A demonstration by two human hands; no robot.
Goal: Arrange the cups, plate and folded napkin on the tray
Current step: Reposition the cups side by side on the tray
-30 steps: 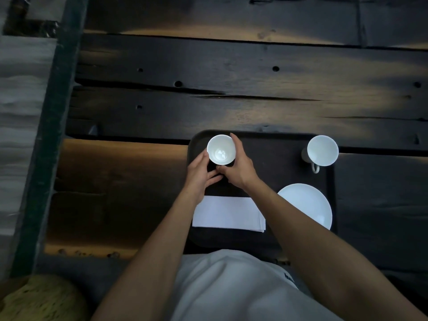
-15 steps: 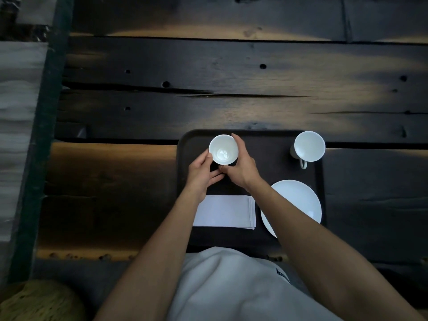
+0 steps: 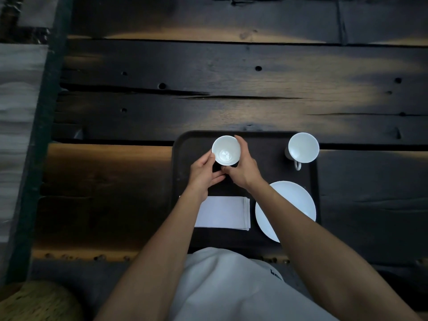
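A dark rectangular tray [image 3: 266,140] lies on a dark wooden table. A white cup [image 3: 225,150] stands upright at the tray's far left. My right hand [image 3: 243,169] wraps around its right side, and my left hand [image 3: 203,172] touches its left side with the thumb. A second white cup [image 3: 303,147], its handle pointing toward me, stands at the far right corner. A white plate [image 3: 291,205] sits at the near right, partly hidden by my right forearm. A folded white napkin [image 3: 223,213] lies at the near left, partly under my left forearm.
The table [image 3: 231,72] is made of dark planks with gaps and knot holes, and stretches away beyond the tray. A dark green post [image 3: 39,135] runs along the left. A woven yellowish object [image 3: 34,302] sits at the bottom left corner.
Both hands have stayed on the left cup, which remains in the same place on the tray. The camera view shifted slightly.
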